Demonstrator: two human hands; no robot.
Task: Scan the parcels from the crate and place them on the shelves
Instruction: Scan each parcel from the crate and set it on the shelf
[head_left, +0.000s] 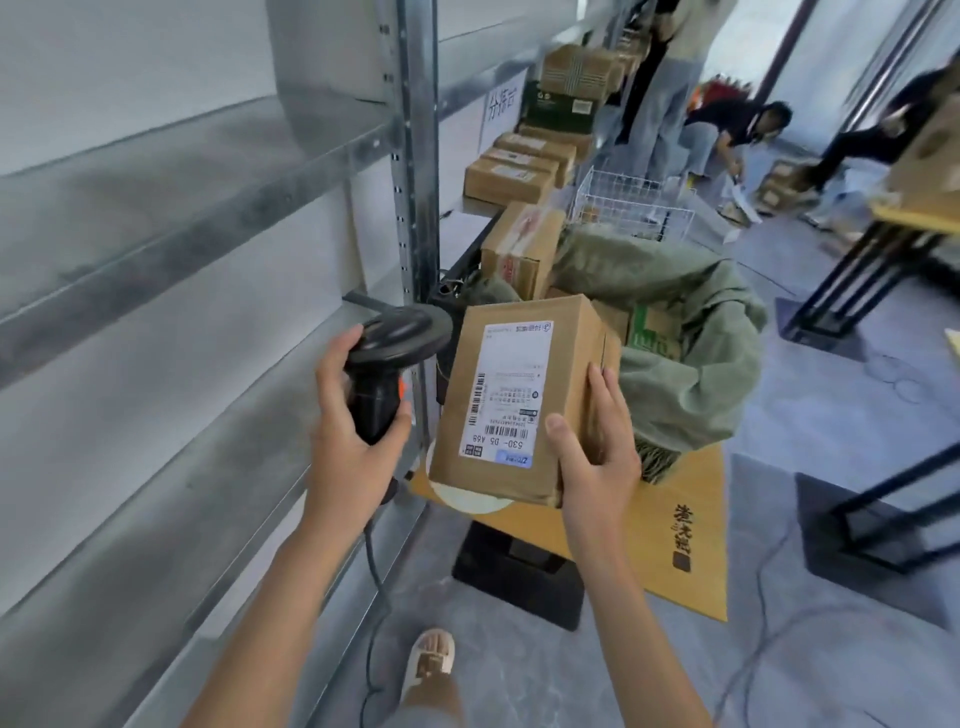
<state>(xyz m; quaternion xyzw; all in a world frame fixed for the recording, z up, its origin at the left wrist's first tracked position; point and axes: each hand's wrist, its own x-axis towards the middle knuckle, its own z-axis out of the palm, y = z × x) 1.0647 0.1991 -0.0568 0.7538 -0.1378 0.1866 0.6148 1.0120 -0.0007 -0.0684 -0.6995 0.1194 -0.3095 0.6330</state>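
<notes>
Along the left edge run the galvanised steel shelves (197, 171), and the near bays in view hold no parcels, so most of the shelving work looks undone; further down the run, several cardboard boxes (511, 174) already sit on a shelf. Next comes the left hand (353, 431), its fingers wrapped round the handle of a black barcode scanner (387, 364), whose head points toward the parcel just beside it. That parcel (519, 405), a small brown cardboard box, is held up off the floor in front of the person, between the scanner and the sack, with its white shipping label (506, 395) and barcodes turned up toward the camera. The right hand (592, 447) grips its near right corner, thumb on the labelled face and fingers along the side. By my reading, this parcel is at the scanning step and still has to be shelved. Behind it to the right, a green sack (691, 332) lines the container, and more boxes show inside, so several parcels remain.
</notes>
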